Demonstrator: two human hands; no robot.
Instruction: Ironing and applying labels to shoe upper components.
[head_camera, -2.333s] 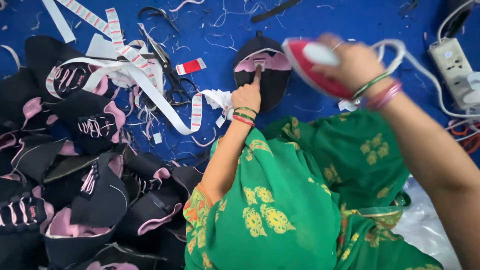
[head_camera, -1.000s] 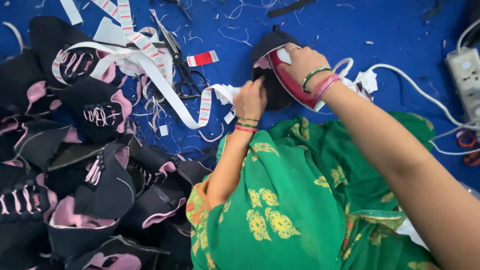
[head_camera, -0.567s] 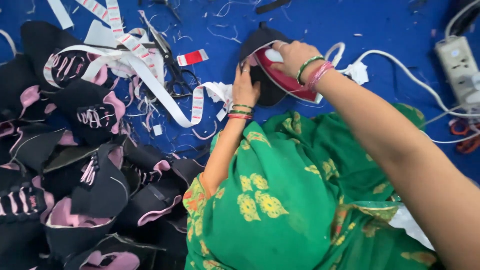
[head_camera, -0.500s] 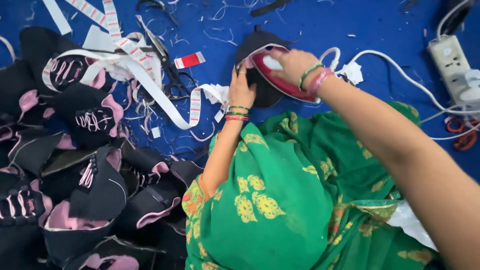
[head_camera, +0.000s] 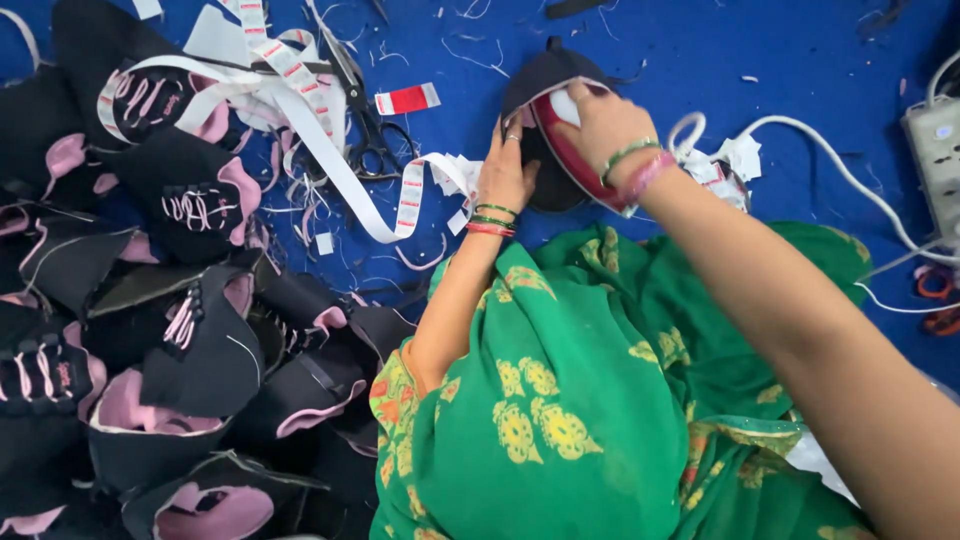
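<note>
Crowded from nine to six o'clock, open cloth at twelve to two.

The blue cloth lies mostly bare at twelve to two o'clock, with only loose threads on it. At nine to eleven o'clock white tape and scissors tangle just beside the left hand. A pile of black pieces fills seven to nine. At three o'clock a white cord runs to a power strip. Green clothing covers six.

The iron looks glossy red plastic; the shoe upper beneath is matt black cloth, the surface blue felt-like fabric, scissors metal.
</note>
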